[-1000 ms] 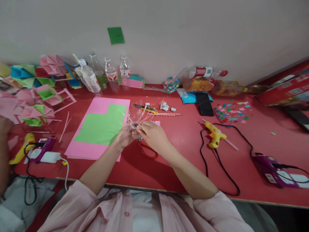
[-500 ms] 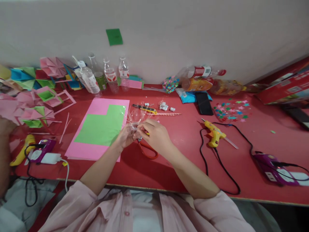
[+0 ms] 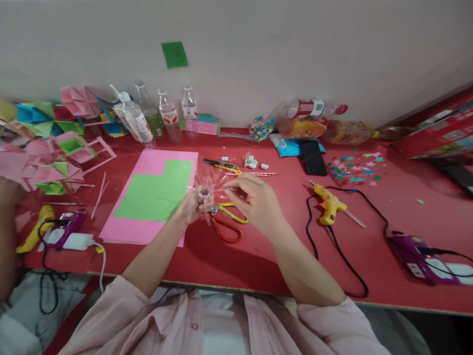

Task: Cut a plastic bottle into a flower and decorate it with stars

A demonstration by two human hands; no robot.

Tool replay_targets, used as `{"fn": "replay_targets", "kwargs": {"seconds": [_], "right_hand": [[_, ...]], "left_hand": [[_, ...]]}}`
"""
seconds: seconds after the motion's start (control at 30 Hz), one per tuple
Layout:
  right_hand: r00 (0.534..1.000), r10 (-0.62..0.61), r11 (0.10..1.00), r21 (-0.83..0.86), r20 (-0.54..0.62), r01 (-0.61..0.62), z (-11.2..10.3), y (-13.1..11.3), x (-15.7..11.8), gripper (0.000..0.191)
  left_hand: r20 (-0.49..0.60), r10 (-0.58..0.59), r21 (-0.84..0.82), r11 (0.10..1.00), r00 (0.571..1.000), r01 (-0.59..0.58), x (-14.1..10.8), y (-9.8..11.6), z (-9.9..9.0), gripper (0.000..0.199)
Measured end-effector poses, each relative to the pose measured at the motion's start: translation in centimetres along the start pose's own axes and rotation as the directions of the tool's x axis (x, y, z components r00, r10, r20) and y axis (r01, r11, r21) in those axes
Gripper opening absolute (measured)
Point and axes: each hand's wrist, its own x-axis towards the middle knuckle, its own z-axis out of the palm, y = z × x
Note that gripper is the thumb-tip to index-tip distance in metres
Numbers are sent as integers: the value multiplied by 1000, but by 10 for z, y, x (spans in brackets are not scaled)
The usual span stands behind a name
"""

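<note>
- Bottle top (image 3: 204, 192): clear, colourless plastic, in the left hand (image 3: 192, 206), around the middle of the scene on the near side.
- Neck: a round ring, uncapped, its opening turned upward so that the inside shows.
- Strips (image 3: 210, 173): thin and see-through, spread out like a fan around the neck, mostly toward the far side, some toward the right; their ends are hard to make out.

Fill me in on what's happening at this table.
A person's left hand holds a clear plastic bottle top that fans out in strips. The right hand is beside it; whether it pinches anything is unclear. Scissors lie nearby on the red table, with a yellow glue gun farther right.
</note>
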Motion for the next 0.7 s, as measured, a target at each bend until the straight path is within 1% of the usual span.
{"fn": "replay_targets", "kwargs": {"seconds": [0.1,0.23,0.53,0.63,0.7], "right_hand": [[999,-18,1000,-14,-28,17,-2,1,1,10],[998,-35,999,-27,-53,34,-4,3,1,12],[997,-46,999,-29,-64,44,-8,-2,-2,13],[997,-50,999,-13,-53,49,-6,-5,-3,13],[998,-55,998,-12,-11,54,-3,-6,-3,13]], "left_hand": [[5,10,-4,1000,1000,-10,-1,0,1,21],[-16,11,-11,1000,1000,-12,-1,-1,-2,23],[2,-11,-35,999,1000,11,1,-1,-5,27],[8,-15,-32,999,1000,15,2,-2,-6,27],[2,-21,-25,999,1000,21,2,-3,-7,28]]}}
